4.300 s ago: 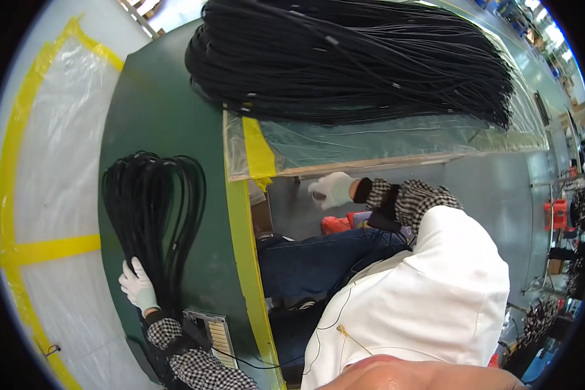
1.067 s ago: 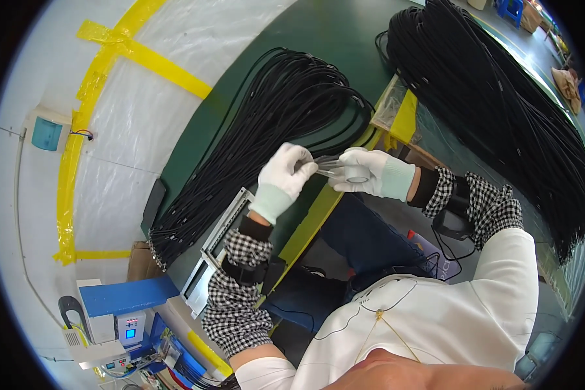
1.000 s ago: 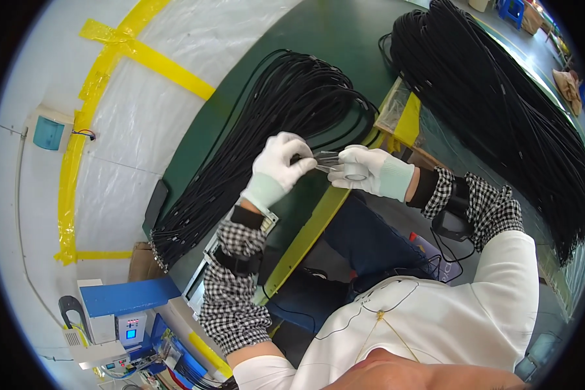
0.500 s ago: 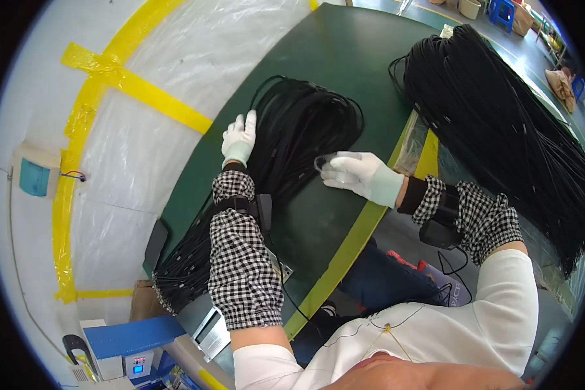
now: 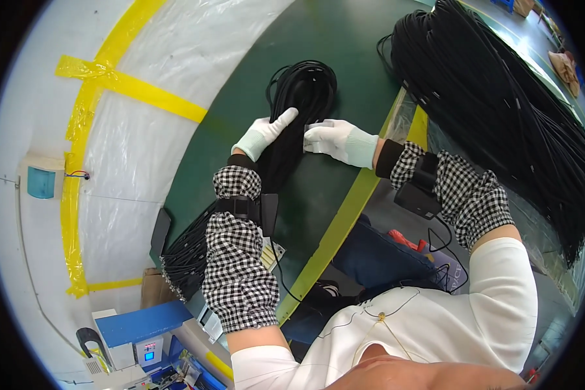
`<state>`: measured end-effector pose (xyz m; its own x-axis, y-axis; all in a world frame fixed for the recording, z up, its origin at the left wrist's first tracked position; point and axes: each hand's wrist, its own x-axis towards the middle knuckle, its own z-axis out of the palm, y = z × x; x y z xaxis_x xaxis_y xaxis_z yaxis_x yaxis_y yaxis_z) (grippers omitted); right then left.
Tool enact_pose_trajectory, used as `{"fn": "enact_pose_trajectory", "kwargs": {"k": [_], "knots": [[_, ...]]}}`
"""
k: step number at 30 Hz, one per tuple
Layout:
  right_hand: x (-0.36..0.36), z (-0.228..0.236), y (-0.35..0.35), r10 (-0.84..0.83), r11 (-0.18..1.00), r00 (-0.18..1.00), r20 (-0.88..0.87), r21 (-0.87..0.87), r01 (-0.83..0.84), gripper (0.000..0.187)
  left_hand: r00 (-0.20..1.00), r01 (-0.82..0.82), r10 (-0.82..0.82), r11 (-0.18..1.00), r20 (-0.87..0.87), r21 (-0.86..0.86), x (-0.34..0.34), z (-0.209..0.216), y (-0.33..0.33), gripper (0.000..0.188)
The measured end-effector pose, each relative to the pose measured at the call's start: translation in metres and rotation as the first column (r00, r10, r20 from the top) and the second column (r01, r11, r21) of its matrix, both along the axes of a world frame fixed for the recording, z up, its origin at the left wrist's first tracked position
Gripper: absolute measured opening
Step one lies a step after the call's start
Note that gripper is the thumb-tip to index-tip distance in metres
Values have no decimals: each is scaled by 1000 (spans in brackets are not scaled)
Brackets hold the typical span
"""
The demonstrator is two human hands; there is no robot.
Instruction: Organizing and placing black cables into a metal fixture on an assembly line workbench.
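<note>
A looped bundle of black cables [image 5: 303,88] lies along the green table, squeezed narrow at its middle. My left hand [image 5: 264,133], in a white glove, grips the bundle from its left side. Its thumb is across the top, and the other fingers are hidden under the cables. On the bundle's right side is my right hand [image 5: 337,140], also gloved, with its fingers closed on a greyish see-through strip [image 5: 313,128]. That strip touches or nearly touches the cables; its exact kind is unclear. The bundle's cable ends [image 5: 175,270] fan out at the lower left.
A larger heap of black cables [image 5: 481,91] lies on the right, past the table's yellow edge [image 5: 335,244]. Plastic sheeting with yellow tape [image 5: 153,94] covers the left side. A blue-topped machine [image 5: 143,325] stands at lower left. Thin black wires hang from both wrist devices.
My left hand has gone from lying flat beside the cables to gripping them, and the spread bundle is now narrower. My right hand has moved up and left to the bundle with the strip.
</note>
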<state>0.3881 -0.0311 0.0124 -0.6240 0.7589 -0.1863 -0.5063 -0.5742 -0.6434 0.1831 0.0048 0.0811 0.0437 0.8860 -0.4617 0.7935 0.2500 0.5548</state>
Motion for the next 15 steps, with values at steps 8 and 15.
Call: {"fn": "enact_pose_trajectory", "kwargs": {"k": [8,15], "knots": [[9,10,-10,-37,998,999,-23,-46,36,13,968,-159,133,982,214,107,4,-5,-25,91],[8,11,-12,-77,981,992,-99,-186,57,17,732,-180,312,946,606,-269,21,28,-45,48]]}}
